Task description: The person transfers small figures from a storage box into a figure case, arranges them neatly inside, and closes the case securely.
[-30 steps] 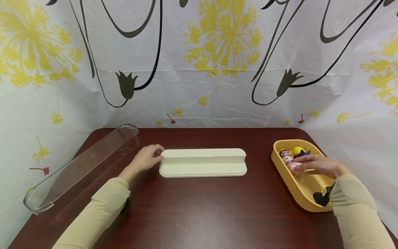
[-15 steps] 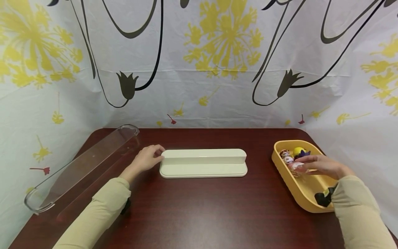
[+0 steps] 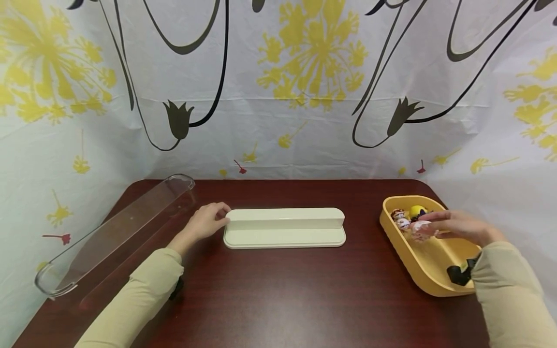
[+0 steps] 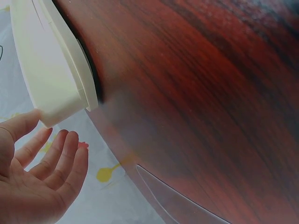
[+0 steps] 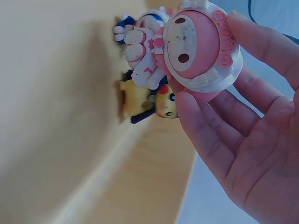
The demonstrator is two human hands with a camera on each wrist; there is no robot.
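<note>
In the right wrist view, my right hand (image 5: 252,126) holds a pink-and-white bunny-hooded figurine (image 5: 196,51) by its head, between thumb and fingers. From the head view, that hand (image 3: 470,227) is over the yellow tray (image 3: 402,256), the figurine (image 3: 421,230) just inside its left wall. Several more figurines (image 3: 398,214) sit at the tray's far end, one with a yellow head (image 3: 417,211). My left hand (image 3: 204,220) is at the left end of a long cream stepped display stand (image 3: 285,237). Its thumb and index fingertip pinch the stand's corner (image 4: 51,109).
A long clear plastic cover (image 3: 117,232) lies slantwise on the dark wood table (image 3: 278,295) at the left. Patterned white cloth (image 3: 270,121) hangs behind the table and along both sides. A black wrist device (image 3: 463,273) shows beside the right sleeve.
My right hand has drawn a little up and to the right with the figurine, away from the other figurines. The left hand and the stand keep their places.
</note>
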